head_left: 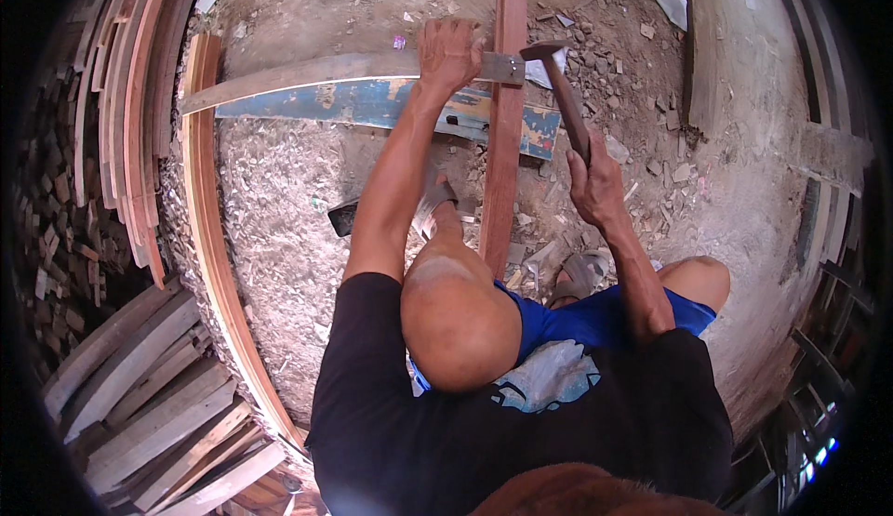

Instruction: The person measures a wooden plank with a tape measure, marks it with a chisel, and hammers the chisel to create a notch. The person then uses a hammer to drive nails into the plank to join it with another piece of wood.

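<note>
My left hand (451,56) is closed over a thin grey wooden slat (326,72), pressing or gripping it near its right end. That end lies across a reddish wooden beam (507,144), and small nail-like points show where they cross. In my right hand (600,181) is a hammer (569,98), held by its wooden handle. The hammer head is just right of the slat's end, apart from it. Beneath the slat, a worn blue board (372,102) runs roughly alongside. The slat's left end rests on a long pale timber (209,200).
Stacked planks (130,98) line the left side, with shorter wood pieces (149,404) below them. A thick timber (702,51) lies at the far right beside rubble (605,79). A dark flat object (343,219) sits on wood shavings near my left foot.
</note>
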A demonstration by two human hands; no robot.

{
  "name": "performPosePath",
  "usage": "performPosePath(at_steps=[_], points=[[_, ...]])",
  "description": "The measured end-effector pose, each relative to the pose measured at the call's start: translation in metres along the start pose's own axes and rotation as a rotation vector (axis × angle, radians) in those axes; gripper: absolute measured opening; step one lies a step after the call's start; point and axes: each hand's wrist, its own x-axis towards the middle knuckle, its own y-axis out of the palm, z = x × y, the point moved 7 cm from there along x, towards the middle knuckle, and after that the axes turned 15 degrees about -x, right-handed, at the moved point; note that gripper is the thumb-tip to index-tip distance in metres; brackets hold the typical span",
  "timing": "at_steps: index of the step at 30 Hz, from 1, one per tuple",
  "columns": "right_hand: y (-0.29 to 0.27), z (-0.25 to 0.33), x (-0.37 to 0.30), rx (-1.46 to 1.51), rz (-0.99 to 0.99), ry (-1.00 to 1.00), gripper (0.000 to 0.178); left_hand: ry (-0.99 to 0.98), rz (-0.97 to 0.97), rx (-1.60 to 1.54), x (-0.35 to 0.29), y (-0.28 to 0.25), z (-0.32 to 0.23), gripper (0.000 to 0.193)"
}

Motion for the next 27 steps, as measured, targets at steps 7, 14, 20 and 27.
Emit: performPosePath(at_steps=[7,14,20,27], points=[[-0.013,0.019,-0.004,0.061,-0.183,-0.086,0.041,-0.399,0.534,0.136,-0.006,0.028,0.031,0.054],[-0.027,0.025,0.016,-0.022,-0.201,-0.153,0.033,-0.432,0.476,0.128,-0.013,0.022,0.025,0.055],[0.010,-0.010,0.012,-0.195,-0.022,-0.052,0.031,-0.433,0.443,0.083,0.003,0.026,0.022,0.055],[-0.042,0.039,0.009,0.126,-0.368,-0.189,0.023,-0.491,0.528,0.097,0.001,0.023,0.025,0.054]])
